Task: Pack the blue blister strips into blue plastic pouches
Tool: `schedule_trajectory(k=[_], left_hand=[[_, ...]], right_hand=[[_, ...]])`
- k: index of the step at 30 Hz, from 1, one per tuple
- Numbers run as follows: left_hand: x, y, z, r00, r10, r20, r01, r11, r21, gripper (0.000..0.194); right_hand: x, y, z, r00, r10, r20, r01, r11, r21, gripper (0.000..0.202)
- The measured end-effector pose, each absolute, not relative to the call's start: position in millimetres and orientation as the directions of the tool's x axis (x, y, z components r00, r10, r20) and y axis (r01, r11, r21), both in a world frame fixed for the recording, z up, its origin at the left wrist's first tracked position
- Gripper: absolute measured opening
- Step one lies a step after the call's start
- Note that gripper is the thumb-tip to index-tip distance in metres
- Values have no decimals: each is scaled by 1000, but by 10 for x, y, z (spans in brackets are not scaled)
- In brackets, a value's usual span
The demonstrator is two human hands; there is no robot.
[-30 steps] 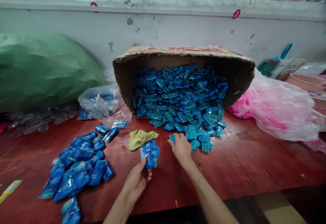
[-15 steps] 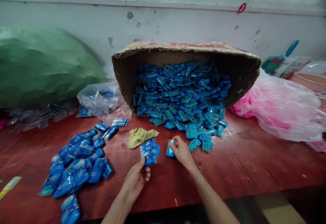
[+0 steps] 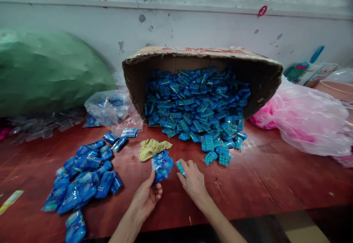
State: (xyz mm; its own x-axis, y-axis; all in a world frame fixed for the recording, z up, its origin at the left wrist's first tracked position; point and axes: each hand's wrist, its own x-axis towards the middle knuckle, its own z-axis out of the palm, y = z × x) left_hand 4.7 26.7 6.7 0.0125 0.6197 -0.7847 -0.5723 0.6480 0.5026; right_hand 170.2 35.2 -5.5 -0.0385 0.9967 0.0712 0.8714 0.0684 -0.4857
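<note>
My left hand pinches the near end of a blue printed plastic pouch between thumb and fingers. Just to the right, my right hand grips a small blue-and-teal packet with rows of bumps, partly hidden by the fingers. A small gap separates packet and pouch. Behind the pouch lies a crumpled yellowish cloth. Many similar teal packets fill a cardboard box lying on its side, and some spill onto the table. Left of my hands is a pile of filled blue pouches.
The red table ends at a near edge. A large green sack and a clear bag stand at the left. To the right lies a pink-and-white plastic bag. A white wall runs behind.
My right hand has moved slightly left and nearer to me with the packet, which is now turned so its bumpy teal side shows. My left hand stays nearly still with the pouch.
</note>
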Motion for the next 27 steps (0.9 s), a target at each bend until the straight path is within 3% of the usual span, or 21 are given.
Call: schedule_trajectory(k=[2, 4, 9, 18, 23, 27], left_hand=[[57, 275, 72, -1, 627, -779, -569, 641, 516, 24], [68, 278, 74, -18, 637, -771, -564, 630, 533, 23], [86, 271, 77, -17, 640, -768, -565, 628, 535, 18], [26, 275, 21, 33, 687, -726, -547, 621, 562, 18], [-4, 305, 38, 95, 748, -657, -495, 609, 620, 20], [-16, 333, 63, 125, 806, -579, -475, 560, 678, 24]], right_hand=[[1681, 305, 2, -61, 988, 141, 720, 142, -680, 38], [1666, 261, 82, -78, 971, 225, 595, 227, -771, 36], [1640, 164, 163, -223, 909, 352, 603, 412, -683, 41], [1710, 146, 174, -407, 832, 376, 639, 554, -534, 41], [1745, 153, 150, -449, 808, 383, 606, 590, -534, 40], [1757, 156, 103, -408, 820, 403, 534, 572, -623, 43]])
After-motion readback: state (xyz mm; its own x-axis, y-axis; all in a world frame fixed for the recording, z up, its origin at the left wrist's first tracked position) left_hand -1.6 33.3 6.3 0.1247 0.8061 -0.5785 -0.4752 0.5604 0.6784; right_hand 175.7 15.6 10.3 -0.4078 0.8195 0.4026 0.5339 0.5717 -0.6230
